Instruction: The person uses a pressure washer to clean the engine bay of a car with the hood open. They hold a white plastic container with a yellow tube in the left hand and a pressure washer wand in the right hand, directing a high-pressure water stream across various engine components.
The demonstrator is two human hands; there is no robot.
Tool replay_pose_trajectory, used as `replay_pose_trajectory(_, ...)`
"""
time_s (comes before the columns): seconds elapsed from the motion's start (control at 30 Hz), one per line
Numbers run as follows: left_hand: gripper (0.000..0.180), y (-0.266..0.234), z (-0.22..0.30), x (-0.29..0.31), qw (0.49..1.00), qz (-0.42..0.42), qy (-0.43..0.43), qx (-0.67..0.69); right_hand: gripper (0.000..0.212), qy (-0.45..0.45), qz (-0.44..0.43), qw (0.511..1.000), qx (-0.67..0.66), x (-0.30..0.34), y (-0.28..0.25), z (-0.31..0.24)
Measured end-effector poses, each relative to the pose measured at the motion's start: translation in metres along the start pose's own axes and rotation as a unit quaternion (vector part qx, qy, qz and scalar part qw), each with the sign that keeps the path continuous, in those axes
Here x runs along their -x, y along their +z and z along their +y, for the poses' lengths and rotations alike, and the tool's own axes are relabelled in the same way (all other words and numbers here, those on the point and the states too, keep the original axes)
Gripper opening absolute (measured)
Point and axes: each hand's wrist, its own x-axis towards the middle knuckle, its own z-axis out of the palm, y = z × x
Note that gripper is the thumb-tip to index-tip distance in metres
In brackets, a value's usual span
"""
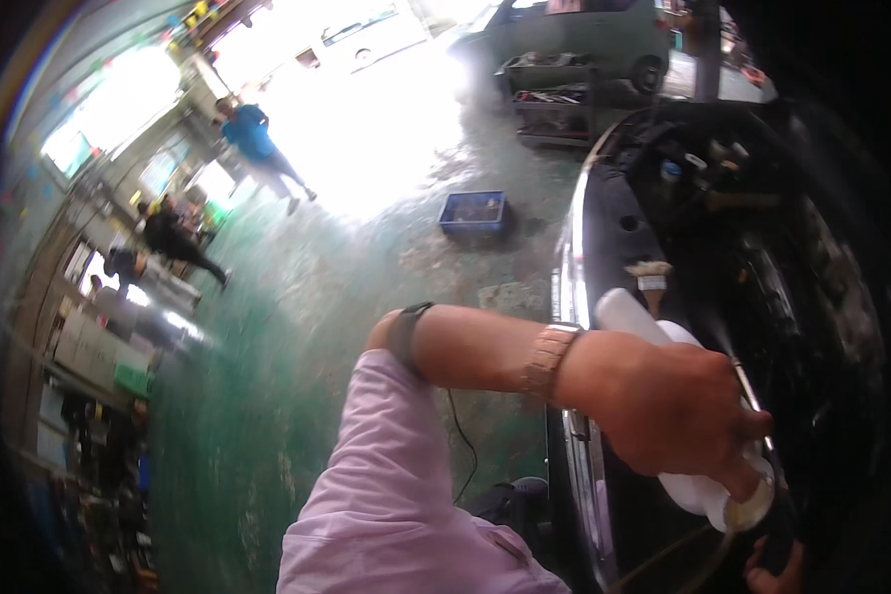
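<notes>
My left hand reaches across from the left with its fingers curled down over a white plastic container. Two fingertips press at the container's round, yellowish mouth. Much of the container is hidden beneath the hand. At the lower right, my right hand shows only in part, its fingers bent around something dark I cannot make out. A thin shiny metal rod runs past my left fingers toward the right hand. A flat paintbrush lies just beyond the container, bristles away from me.
The dark engine bay of a car fills the right side, edged by shiny trim. A blue crate and a tool cart stand farther off on the green floor. A person in blue and others are at the far left.
</notes>
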Motion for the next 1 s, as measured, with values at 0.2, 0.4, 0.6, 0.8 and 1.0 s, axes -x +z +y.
replay_pose_trajectory(0.2,0.051,0.001,-0.002,0.004,1.0,-0.007,-0.004,-0.016,0.03,0.015,0.042,0.999,0.028,-0.039,0.011,-0.023)
replay_pose_trajectory(0.4,0.035,0.0,-0.006,0.01,0.995,-0.056,-0.037,0.076,0.034,0.015,0.156,0.987,0.029,-0.058,0.03,-0.037)
replay_pose_trajectory(0.6,0.043,-0.013,-0.005,-0.003,0.998,-0.064,-0.012,-0.012,0.018,-0.042,0.174,0.984,-0.014,-0.034,0.026,-0.037)
replay_pose_trajectory(0.8,0.049,-0.015,0.001,-0.006,0.995,-0.081,-0.046,-0.025,0.017,0.004,0.238,0.965,0.107,0.013,0.009,-0.031)
replay_pose_trajectory(1.0,0.045,-0.016,0.011,-0.013,0.97,-0.085,-0.221,0.061,0.02,0.081,0.201,0.969,0.122,0.082,-0.019,-0.02)
